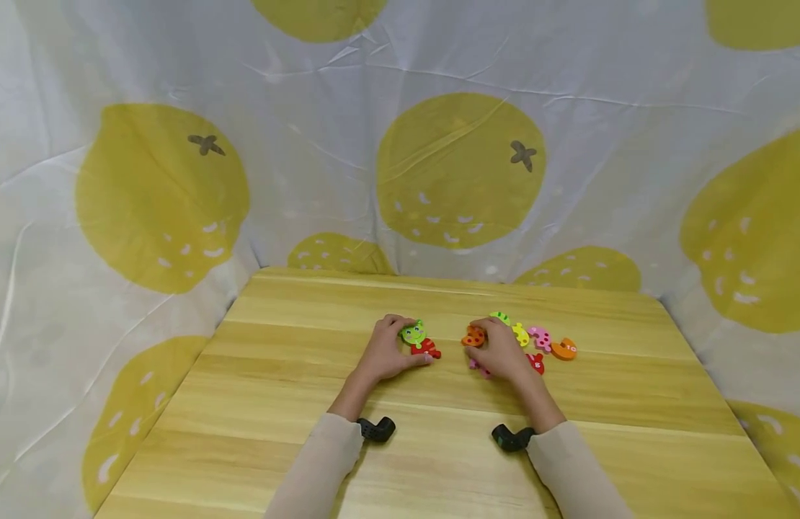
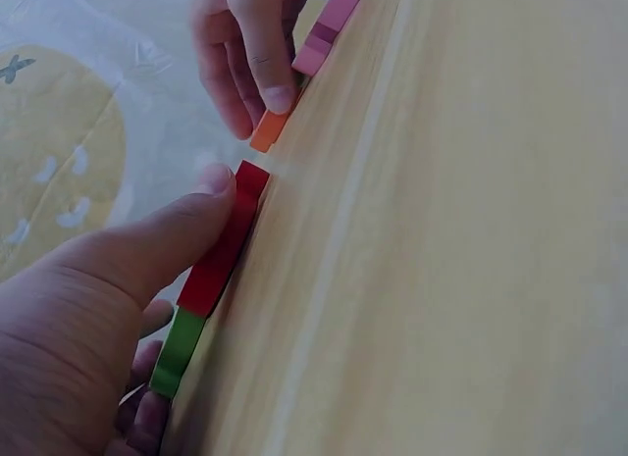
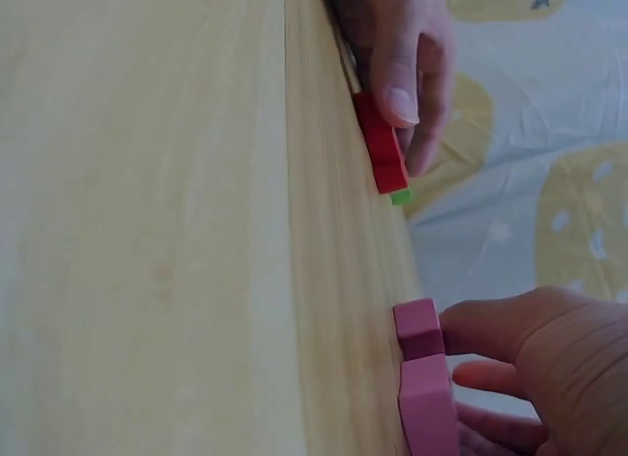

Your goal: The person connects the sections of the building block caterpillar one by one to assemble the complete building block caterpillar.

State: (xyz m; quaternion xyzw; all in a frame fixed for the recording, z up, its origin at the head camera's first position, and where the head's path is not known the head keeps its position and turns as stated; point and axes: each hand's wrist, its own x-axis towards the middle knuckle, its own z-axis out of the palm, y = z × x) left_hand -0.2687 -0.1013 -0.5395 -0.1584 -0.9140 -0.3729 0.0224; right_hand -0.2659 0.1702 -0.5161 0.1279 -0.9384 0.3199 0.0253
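A green puzzle piece with a smiling face [image 1: 413,332] lies flat on the table, joined or touching a red striped puzzle piece [image 1: 426,349]. My left hand [image 1: 387,351] holds both, fingertips at the green one and thumb along the red one's near edge. To the right, my right hand [image 1: 502,351] pinches an orange puzzle piece with red dots [image 1: 473,336] between thumb and fingers. In the left wrist view this orange piece [image 2: 270,132] sits just beyond the red piece [image 2: 224,242], with a small gap between. A pink piece [image 3: 429,407] lies near the right hand, partly hidden from the head view.
Around the right hand lie more puzzle pieces: light green [image 1: 500,316], yellow [image 1: 520,334], pink [image 1: 540,337], red with a number [image 1: 536,362] and orange marked 10 [image 1: 565,349]. The wooden table [image 1: 432,461] meets a lemon-print cloth [image 1: 322,166] at its back and sides.
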